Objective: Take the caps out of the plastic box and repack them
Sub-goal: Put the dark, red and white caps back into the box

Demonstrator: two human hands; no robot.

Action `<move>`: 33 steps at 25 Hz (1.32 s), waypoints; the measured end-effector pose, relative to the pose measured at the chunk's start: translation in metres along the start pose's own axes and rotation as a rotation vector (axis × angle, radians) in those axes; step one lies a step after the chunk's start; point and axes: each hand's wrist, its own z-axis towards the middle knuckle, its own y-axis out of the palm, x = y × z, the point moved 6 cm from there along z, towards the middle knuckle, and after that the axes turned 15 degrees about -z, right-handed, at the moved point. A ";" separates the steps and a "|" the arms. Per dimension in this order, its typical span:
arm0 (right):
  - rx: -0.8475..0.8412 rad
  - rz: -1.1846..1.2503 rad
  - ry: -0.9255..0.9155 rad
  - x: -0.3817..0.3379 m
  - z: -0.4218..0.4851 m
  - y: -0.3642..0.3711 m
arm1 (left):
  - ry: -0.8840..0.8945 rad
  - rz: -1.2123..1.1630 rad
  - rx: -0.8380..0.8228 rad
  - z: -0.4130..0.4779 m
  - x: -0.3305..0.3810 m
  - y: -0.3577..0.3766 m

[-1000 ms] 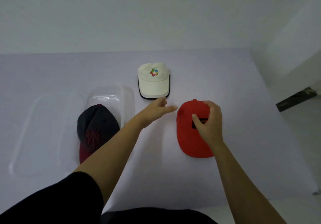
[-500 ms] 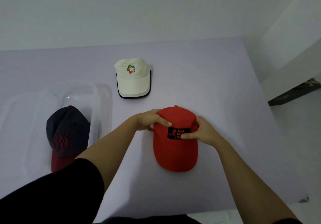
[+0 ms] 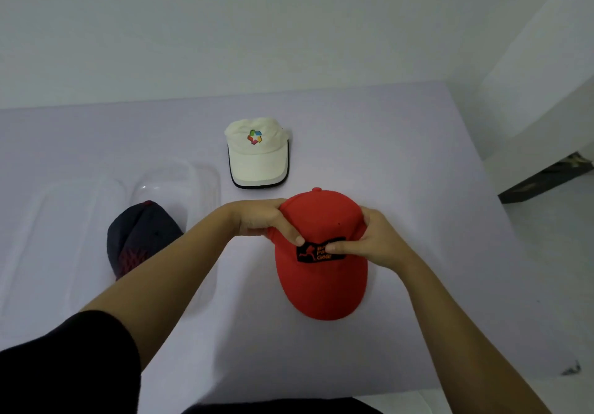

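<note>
A red cap (image 3: 321, 282) with a black patch lies on the pale table, brim toward me. My left hand (image 3: 266, 221) grips its crown from the left, thumb on the front panel. My right hand (image 3: 369, 240) grips the crown from the right, thumb on the patch. A white cap (image 3: 257, 156) with a coloured logo rests farther back at the middle. A dark navy cap (image 3: 141, 237) with a maroon brim sits in the clear plastic box (image 3: 202, 185) at the left, partly hidden by my left forearm.
A clear plastic lid (image 3: 58, 240) lies flat left of the box. The table (image 3: 401, 156) ends at the right, where the floor and a dark object (image 3: 546, 176) show. A white wall runs behind the table's far edge.
My left hand came over from beside the white cap and took hold of the red cap's left side. My right hand shifted to the crown's right side. The view swung a little.
</note>
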 end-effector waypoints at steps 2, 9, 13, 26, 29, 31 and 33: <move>-0.014 0.000 -0.051 -0.028 0.001 0.011 | 0.037 0.032 -0.009 -0.027 0.007 -0.003; 0.021 0.080 -0.217 -0.128 0.001 0.071 | 0.198 0.133 0.117 -0.139 0.011 -0.041; -0.016 0.042 -0.242 -0.165 0.008 0.128 | 0.271 0.085 0.203 -0.194 -0.015 -0.070; 0.081 0.257 -0.042 -0.180 0.064 0.249 | 0.362 0.072 0.349 -0.334 -0.071 -0.176; 0.081 -0.071 0.089 -0.157 0.076 0.262 | 0.381 0.086 0.397 -0.348 -0.066 -0.196; 0.007 -0.230 0.138 -0.149 0.088 0.274 | 0.384 0.083 0.423 -0.353 -0.064 -0.208; -0.039 -0.349 0.169 -0.145 0.103 0.280 | 0.385 0.083 0.432 -0.354 -0.064 -0.218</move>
